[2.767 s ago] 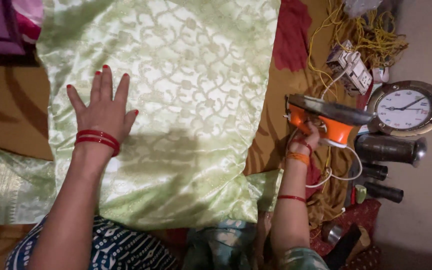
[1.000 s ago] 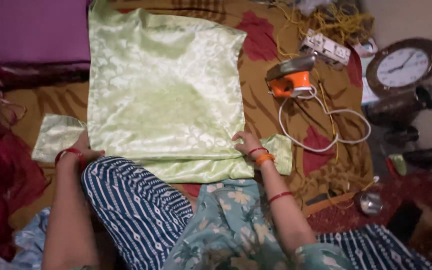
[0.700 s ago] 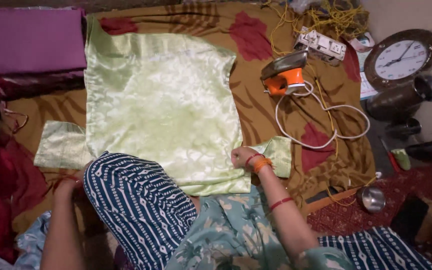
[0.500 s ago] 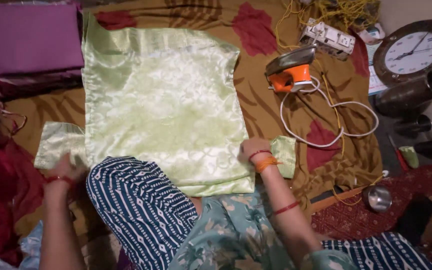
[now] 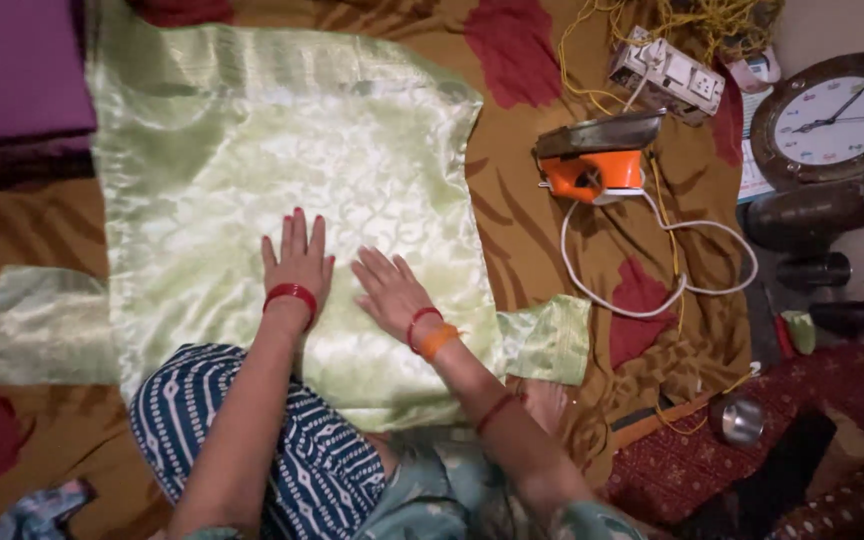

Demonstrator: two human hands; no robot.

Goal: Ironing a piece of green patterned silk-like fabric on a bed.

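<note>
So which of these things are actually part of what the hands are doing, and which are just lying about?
In use: left hand and right hand, both flat on the pale green garment; orange iron close by.

Lying about: wall clock, power strip, purple cloth, small steel cup.

— The pale green garment (image 5: 282, 180)?
— Glossy woven cloth, patterned sheen (silky under both hands).
— And the iron (image 5: 592, 160)?
— Shiny metal plate, orange plastic body. The brown bedsheet (image 5: 522, 230) is matt cotton-like cloth.
</note>
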